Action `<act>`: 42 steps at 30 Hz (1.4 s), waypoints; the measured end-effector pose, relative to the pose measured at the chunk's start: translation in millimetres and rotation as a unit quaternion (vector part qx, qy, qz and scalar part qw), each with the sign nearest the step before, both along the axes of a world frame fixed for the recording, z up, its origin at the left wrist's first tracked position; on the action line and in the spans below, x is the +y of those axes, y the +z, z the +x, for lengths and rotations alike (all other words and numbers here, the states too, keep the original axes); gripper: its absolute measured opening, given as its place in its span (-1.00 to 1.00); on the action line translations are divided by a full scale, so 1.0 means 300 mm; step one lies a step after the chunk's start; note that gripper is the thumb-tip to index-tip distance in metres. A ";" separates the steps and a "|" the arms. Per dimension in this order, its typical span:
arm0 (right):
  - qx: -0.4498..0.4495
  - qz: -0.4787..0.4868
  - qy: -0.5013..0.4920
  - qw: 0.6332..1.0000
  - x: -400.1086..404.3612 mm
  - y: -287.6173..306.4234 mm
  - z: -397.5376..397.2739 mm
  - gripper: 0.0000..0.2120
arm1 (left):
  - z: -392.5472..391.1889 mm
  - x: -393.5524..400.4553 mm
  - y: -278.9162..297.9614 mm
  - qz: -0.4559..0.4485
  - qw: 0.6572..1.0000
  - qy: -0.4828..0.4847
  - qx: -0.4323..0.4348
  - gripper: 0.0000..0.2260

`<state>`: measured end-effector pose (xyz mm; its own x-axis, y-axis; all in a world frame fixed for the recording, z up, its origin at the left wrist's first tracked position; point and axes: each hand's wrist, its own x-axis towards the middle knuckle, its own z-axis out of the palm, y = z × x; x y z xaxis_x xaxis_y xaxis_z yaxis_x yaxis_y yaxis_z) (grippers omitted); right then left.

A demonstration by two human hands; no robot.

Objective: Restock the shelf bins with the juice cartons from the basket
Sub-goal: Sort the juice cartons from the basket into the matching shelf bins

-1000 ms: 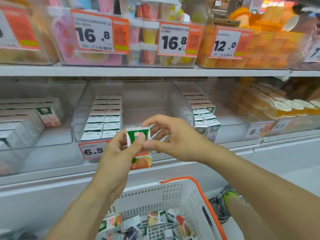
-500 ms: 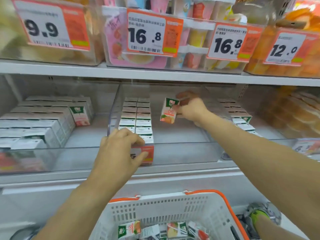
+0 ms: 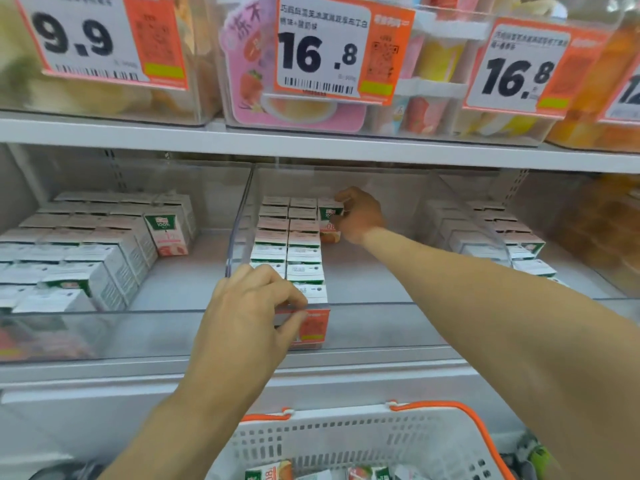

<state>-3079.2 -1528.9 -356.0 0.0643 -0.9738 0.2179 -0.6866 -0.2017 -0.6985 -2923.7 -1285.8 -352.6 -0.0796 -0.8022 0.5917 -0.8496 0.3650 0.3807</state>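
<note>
My right hand (image 3: 360, 216) reaches deep into the middle clear bin (image 3: 381, 327) and grips a green-and-orange juice carton (image 3: 329, 220) upright at the back, beside two rows of cartons (image 3: 287, 244). My left hand (image 3: 252, 306) holds the bin's front edge near its orange price tag (image 3: 313, 327), fingers curled over the rim. The white basket with orange handles (image 3: 346, 441) sits below, with a few cartons (image 3: 270, 471) showing in it.
The left bin holds many similar cartons (image 3: 104, 244), the right bin (image 3: 502, 237) a few more. An upper shelf (image 3: 311, 143) carries bins of desserts with price tags. Open floor lies right of the cartons in the middle bin.
My right hand carried the carton from in front of the shelf to the back of the middle bin. My left hand let go of it and took hold of the bin's front edge.
</note>
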 end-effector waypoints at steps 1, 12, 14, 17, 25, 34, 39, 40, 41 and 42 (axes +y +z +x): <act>0.014 0.016 0.002 1.000 0.010 0.009 -0.007 -0.61 | 0.003 0.001 -0.005 -0.005 1.000 0.003 -0.003 -0.78; -0.011 -0.124 0.095 0.988 0.752 0.152 -0.264 -0.94 | -0.215 0.121 -0.073 -0.042 0.993 -0.029 0.104 -0.97; 0.054 -0.089 0.098 0.990 0.881 0.014 -0.346 -0.93 | -0.279 0.169 -0.198 0.039 0.994 -0.037 0.097 -0.94; 0.188 0.061 0.101 0.975 0.994 -0.267 -0.459 -0.94 | -0.330 0.238 -0.437 0.252 0.965 -0.071 0.007 -0.86; 0.217 0.356 0.138 0.899 1.159 -0.829 -0.637 -0.87 | -0.337 0.508 -0.876 0.566 0.823 0.033 0.041 -0.88; 0.297 0.382 0.175 0.857 1.197 -0.950 -0.644 -0.33 | -0.418 0.510 -1.058 0.646 0.762 0.017 0.043 -0.55; 0.337 0.343 0.192 0.856 1.205 -0.966 -0.611 -0.35 | -0.440 0.510 -1.106 0.647 0.762 -0.002 0.023 -0.58; 0.346 0.346 0.201 0.848 1.204 -0.964 -0.607 -0.37 | -0.447 0.512 -1.108 0.649 0.760 -0.011 0.020 -0.60; 0.366 0.347 0.215 0.836 1.203 -0.964 -0.605 -0.41 | -0.453 0.513 -1.110 0.651 0.758 -0.018 0.017 -0.62; 0.393 0.342 0.230 0.822 1.204 -0.968 -0.603 -0.46 | -0.456 0.515 -1.113 0.649 0.761 -0.020 0.014 -0.63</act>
<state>-3260.0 -1167.8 -646.4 0.3194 -0.6852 -0.6546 -0.9410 -0.3106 -0.1341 -3060.4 -1131.4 -686.4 -0.1210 -0.7097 -0.6941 -0.8330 -0.3077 0.4599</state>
